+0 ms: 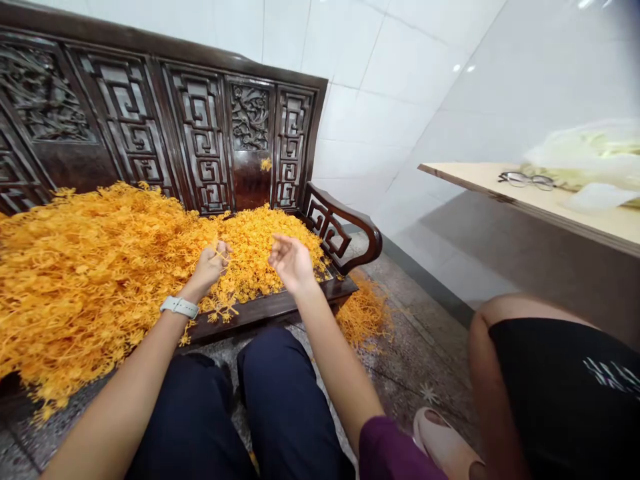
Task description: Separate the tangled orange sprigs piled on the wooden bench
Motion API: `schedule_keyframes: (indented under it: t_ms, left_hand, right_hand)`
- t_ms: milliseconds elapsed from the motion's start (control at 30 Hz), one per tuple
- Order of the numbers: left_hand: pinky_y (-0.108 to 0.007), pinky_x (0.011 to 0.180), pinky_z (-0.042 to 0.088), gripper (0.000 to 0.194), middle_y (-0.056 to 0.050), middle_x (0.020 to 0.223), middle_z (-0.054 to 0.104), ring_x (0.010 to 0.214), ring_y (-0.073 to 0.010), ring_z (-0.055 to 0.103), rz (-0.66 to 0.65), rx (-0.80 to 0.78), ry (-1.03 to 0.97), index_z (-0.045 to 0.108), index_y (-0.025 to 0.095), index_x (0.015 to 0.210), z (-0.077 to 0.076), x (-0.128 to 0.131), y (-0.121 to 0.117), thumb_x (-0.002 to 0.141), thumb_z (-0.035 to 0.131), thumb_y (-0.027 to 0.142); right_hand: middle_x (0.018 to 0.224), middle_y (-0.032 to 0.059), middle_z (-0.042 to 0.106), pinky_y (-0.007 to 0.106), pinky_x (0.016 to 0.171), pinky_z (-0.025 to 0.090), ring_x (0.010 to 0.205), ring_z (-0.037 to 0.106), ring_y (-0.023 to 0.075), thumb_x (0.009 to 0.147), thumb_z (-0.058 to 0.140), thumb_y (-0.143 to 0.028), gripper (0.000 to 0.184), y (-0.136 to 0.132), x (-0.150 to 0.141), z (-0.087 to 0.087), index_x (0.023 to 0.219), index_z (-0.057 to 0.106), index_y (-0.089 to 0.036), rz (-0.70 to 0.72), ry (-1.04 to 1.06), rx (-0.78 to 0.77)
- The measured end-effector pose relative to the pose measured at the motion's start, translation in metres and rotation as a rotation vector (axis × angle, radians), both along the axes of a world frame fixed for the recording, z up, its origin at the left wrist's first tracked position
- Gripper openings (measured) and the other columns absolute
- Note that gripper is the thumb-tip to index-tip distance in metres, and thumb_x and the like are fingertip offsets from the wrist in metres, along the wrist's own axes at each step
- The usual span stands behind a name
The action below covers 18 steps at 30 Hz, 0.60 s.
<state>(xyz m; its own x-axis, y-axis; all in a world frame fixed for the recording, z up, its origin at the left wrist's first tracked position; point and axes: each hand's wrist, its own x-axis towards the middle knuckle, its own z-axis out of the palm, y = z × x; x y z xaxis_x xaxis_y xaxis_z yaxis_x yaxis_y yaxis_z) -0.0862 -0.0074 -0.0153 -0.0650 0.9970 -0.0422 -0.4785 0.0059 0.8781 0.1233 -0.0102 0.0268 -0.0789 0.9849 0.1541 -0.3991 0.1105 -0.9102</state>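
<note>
My left hand (pixel 207 268), with a pale watch on its wrist, is closed on a thin orange-yellow plastic sprig (pixel 220 253). To its right, my right hand (pixel 294 264) is raised with the fingers apart and nothing in them. Beneath both hands lies a pile of small orange-yellow pieces (pixel 255 250) on the bench seat. A larger heap of branching sprigs (pixel 95 267) spreads to the left. One small yellow piece (pixel 266 164) shows against the bench back, apart from the pile; whether it is in the air or touching the wood, I cannot tell.
The dark carved wooden bench (pixel 280 303) has a curved armrest (pixel 373 243) at its right end. Orange stems (pixel 365 310) lie on the floor beside it. Glasses (pixel 525 179) rest on a wooden tabletop (pixel 465 175) at right. Another person's leg (pixel 493 373) is close on my right.
</note>
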Motion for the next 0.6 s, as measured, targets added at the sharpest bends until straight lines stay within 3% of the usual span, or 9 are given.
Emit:
schedule_keyframes:
  t_ms: [67, 167, 233, 367, 433, 600]
  left_hand:
    - [-0.016, 0.042, 0.026, 0.020, 0.005, 0.059, 0.042, 0.043, -0.0071, 0.033, -0.018, 0.004, -0.022, 0.061, 0.017, 0.085, 0.007, 0.000, -0.001, 0.100, 0.068, 0.029]
    - [-0.017, 0.043, 0.030, 0.023, 0.006, 0.060, 0.038, 0.044, -0.0077, 0.031, -0.068, 0.070, -0.189, 0.057, 0.018, 0.086, 0.022, 0.001, -0.002, 0.107, 0.055, 0.029]
    - [-0.017, 0.044, 0.031, 0.023, 0.006, 0.061, 0.034, 0.045, -0.0074, 0.030, -0.094, 0.102, -0.340, 0.056, 0.018, 0.087, 0.032, 0.006, -0.004, 0.109, 0.052, 0.026]
    - [-0.017, 0.047, 0.034, 0.021, 0.006, 0.062, 0.034, 0.047, -0.0075, 0.033, -0.145, 0.111, -0.390, 0.058, 0.018, 0.091, 0.044, 0.025, -0.009, 0.109, 0.054, 0.029]
    - [-0.018, 0.048, 0.035, 0.021, 0.005, 0.063, 0.038, 0.048, -0.0080, 0.035, -0.147, 0.130, -0.333, 0.059, 0.019, 0.092, 0.046, 0.035, -0.010, 0.108, 0.056, 0.034]
    - [-0.018, 0.045, 0.032, 0.023, 0.004, 0.062, 0.042, 0.046, -0.0078, 0.034, -0.103, 0.204, -0.119, 0.060, 0.021, 0.093, 0.047, 0.054, -0.010, 0.108, 0.054, 0.038]
  right_hand:
    - [0.066, -0.0004, 0.063, 0.024, 0.056, 0.049, 0.058, 0.056, 0.0126, 0.087, 0.065, -0.032, 0.016, -0.014, -0.003, -0.020, 0.090, 0.070, -0.017, 0.032, 0.121, -0.123]
    - [0.080, 0.0014, 0.068, 0.023, 0.064, 0.046, 0.072, 0.061, 0.0137, 0.085, 0.070, -0.037, 0.020, -0.034, -0.004, -0.042, 0.093, 0.070, -0.019, -0.159, -0.025, -0.051]
    - [0.095, 0.0034, 0.071, 0.024, 0.069, 0.048, 0.082, 0.064, 0.0150, 0.087, 0.070, -0.047, 0.031, -0.042, -0.004, -0.050, 0.102, 0.069, -0.020, -0.174, -0.108, -0.030]
    - [0.095, 0.0051, 0.072, 0.026, 0.069, 0.050, 0.076, 0.065, 0.0148, 0.091, 0.064, -0.067, 0.050, -0.053, -0.006, -0.052, 0.106, 0.067, -0.020, 0.176, -0.044, -0.110]
    - [0.090, 0.0037, 0.070, 0.026, 0.068, 0.051, 0.072, 0.062, 0.0139, 0.089, 0.066, -0.068, 0.049, -0.058, -0.009, -0.050, 0.102, 0.067, -0.020, 0.256, -0.001, -0.105]
    - [0.079, -0.0003, 0.063, 0.027, 0.064, 0.047, 0.068, 0.054, 0.0143, 0.081, 0.080, -0.057, 0.038, -0.063, -0.015, -0.052, 0.091, 0.068, -0.022, 0.030, -0.173, 0.084]
